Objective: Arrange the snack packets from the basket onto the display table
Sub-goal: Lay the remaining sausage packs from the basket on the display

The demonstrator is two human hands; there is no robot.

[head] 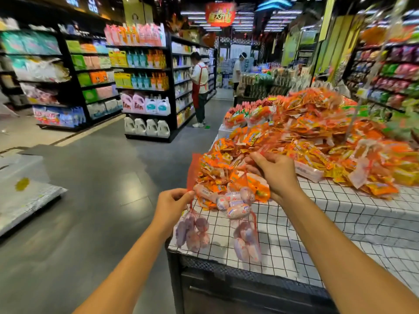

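Two bare hands worked at the near corner of the checked desk. Left hand pinched the red mesh neck of a net bag of small sausages, which hung over the desk's edge. Right hand was closed on orange snack packets at the near end of the big orange heap piled on that desk.

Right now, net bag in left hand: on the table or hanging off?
Hanging off. The net bag dangles from the left hand over the table corner edge, not resting flat.
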